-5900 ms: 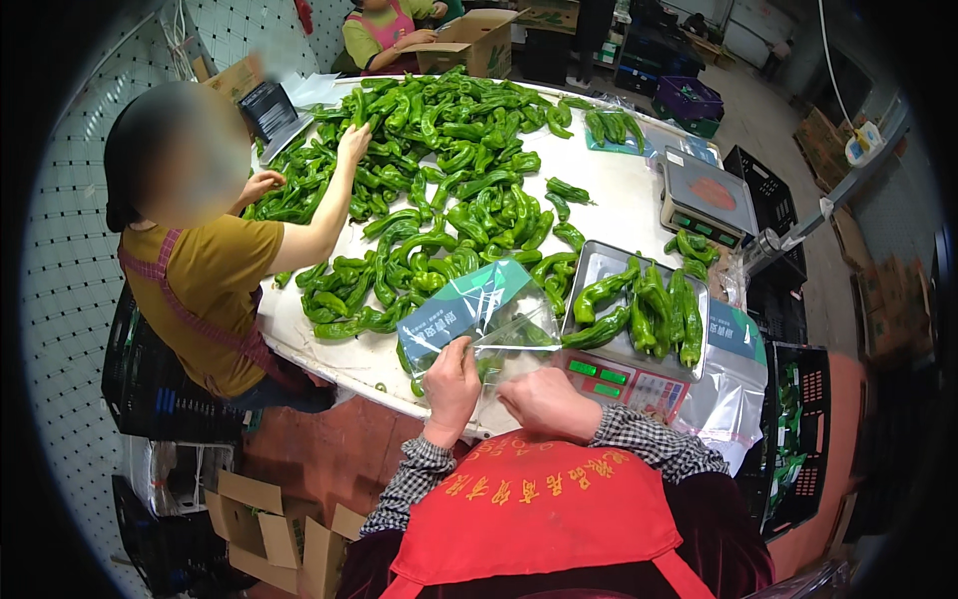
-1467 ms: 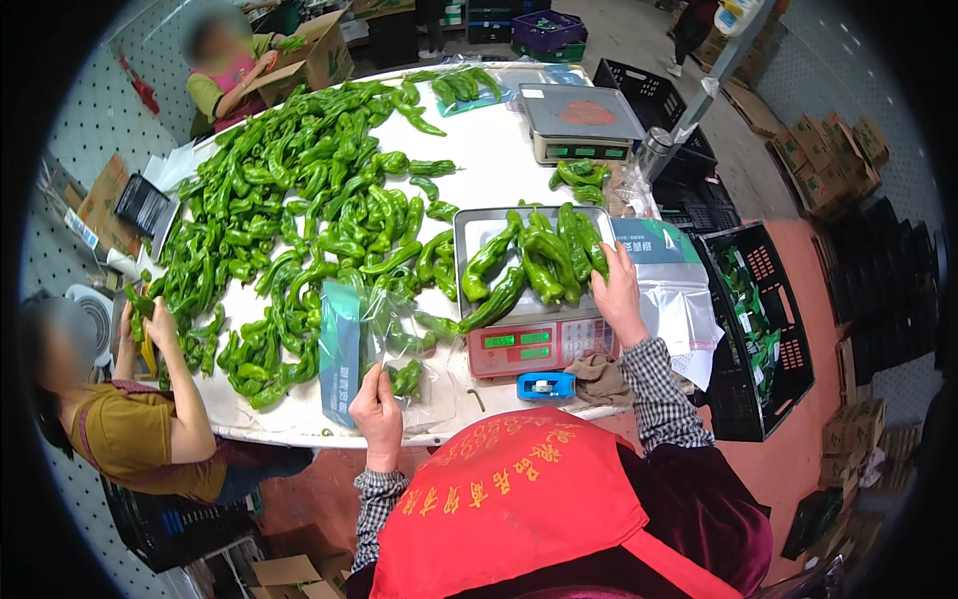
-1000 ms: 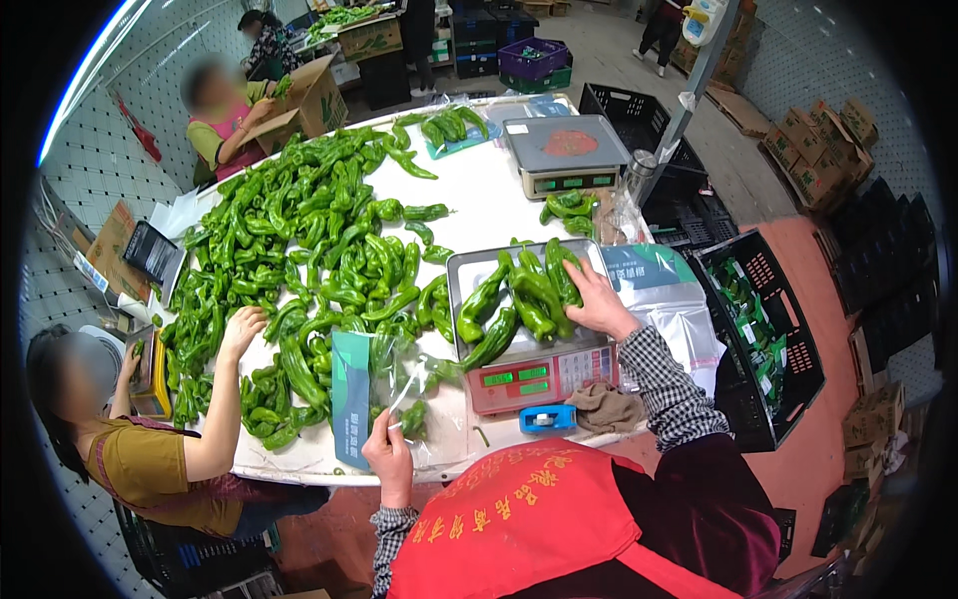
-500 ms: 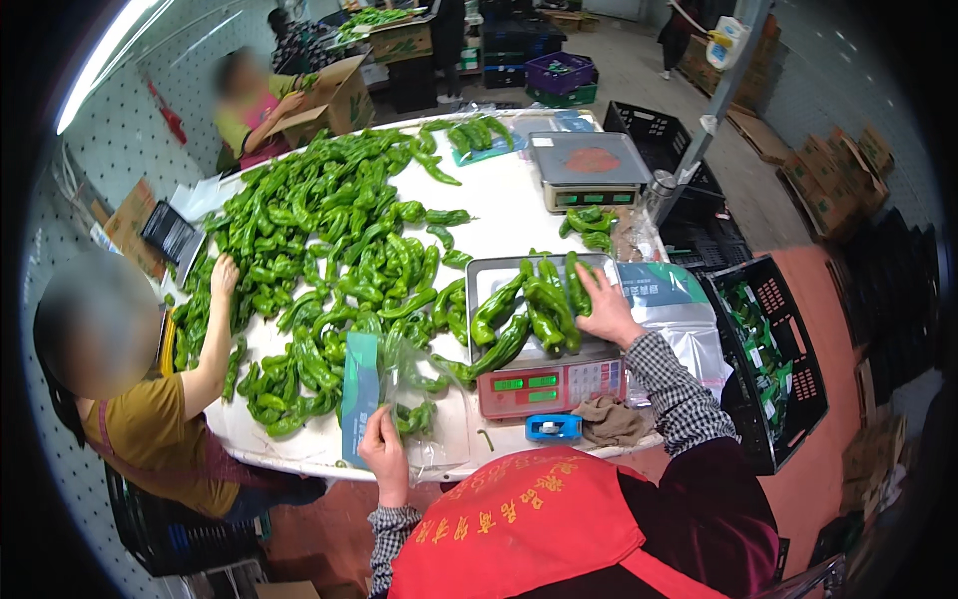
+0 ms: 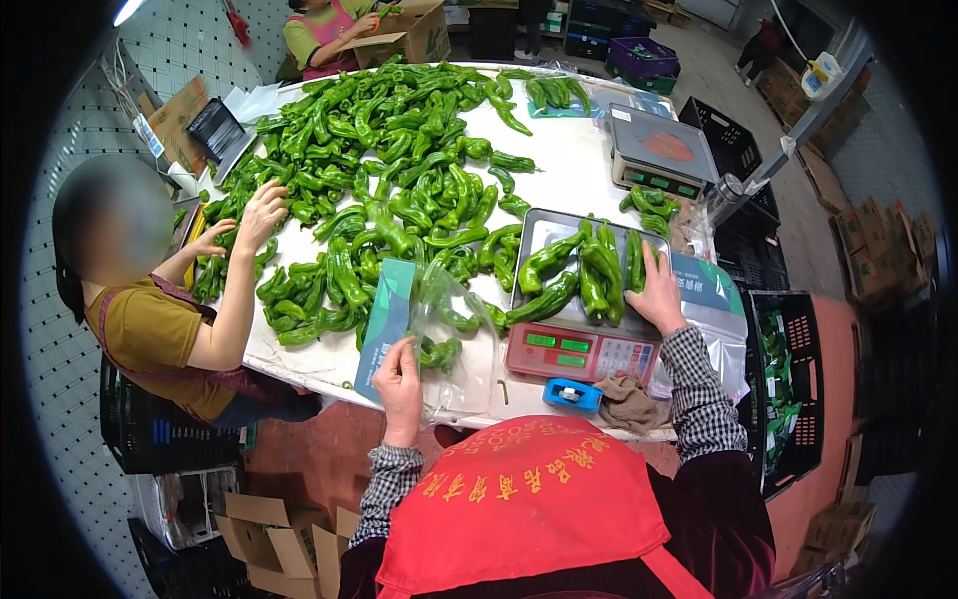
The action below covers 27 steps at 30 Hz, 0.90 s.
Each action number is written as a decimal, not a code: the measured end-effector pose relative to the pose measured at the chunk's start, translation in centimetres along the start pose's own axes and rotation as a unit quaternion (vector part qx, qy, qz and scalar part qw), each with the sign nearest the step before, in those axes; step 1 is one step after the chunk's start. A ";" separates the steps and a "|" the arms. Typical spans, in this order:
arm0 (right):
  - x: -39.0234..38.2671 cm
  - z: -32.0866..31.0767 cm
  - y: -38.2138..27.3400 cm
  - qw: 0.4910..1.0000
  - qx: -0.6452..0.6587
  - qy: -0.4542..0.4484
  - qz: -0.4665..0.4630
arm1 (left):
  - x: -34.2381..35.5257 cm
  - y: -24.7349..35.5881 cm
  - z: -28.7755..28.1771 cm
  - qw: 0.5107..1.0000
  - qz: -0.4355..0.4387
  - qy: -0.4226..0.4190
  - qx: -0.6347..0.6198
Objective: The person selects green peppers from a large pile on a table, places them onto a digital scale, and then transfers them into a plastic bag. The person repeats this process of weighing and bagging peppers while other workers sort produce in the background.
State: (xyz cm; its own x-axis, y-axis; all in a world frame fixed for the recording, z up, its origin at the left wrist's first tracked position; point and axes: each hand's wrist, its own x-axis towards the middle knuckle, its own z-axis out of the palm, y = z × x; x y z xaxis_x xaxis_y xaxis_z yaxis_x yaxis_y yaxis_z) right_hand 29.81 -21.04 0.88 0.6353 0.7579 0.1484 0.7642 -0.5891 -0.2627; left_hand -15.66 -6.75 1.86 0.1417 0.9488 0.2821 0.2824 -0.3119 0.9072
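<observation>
My left hand (image 5: 401,391) pinches the edge of a clear plastic bag (image 5: 464,364) with a teal printed panel, held upright at the table's front. Green peppers show through and behind the bag. To the right, a red scale (image 5: 527,349) with lit green digits carries a metal pan (image 5: 534,235) with several long green peppers (image 5: 599,270) on it. My right hand (image 5: 659,298) is at the pan's right side, its thumb and fingers closed about one green pepper (image 5: 635,262), which stands slightly apart from the others. The pepper's far side is partly hidden by my fingers.
A large heap of green peppers (image 5: 399,130) covers the table's left and middle. A blue tape dispenser (image 5: 572,395) and brown cloth (image 5: 631,401) lie before the scale. Flat bags (image 5: 709,290), a second scale (image 5: 659,150) and a black crate (image 5: 798,349) are right. A co-worker (image 5: 150,309) stands left.
The view has shifted, so the table sits higher and further right. The pepper at my right hand has come slightly away from the others. The co-worker's hands are now both raised over the heap.
</observation>
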 end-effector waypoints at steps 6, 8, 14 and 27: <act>0.3 0.2 5.5 0.798 0.589 -0.002 0.131 | 0.2 0.3 0.0 0.999 -0.017 0.031 -0.011; -1.2 -2.6 4.1 0.687 0.714 -0.044 0.130 | 0.0 0.8 -0.5 0.999 -0.010 0.042 -0.009; -9.7 -7.9 -8.0 0.526 0.803 -0.281 -0.009 | -0.1 2.0 -0.2 0.999 0.013 0.037 0.025; -10.7 2.6 -22.0 0.350 0.789 -0.468 0.190 | -2.9 5.2 2.5 0.989 0.133 -0.034 0.052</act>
State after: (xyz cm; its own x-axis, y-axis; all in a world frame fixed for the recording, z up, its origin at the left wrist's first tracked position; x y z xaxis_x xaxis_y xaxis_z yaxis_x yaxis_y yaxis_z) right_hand 5.89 -15.40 2.56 -0.2211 0.9038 -0.3664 -0.8376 -0.3684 -0.4033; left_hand -12.20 -11.21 5.00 0.2870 0.8276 0.4823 0.3214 -0.5575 0.7654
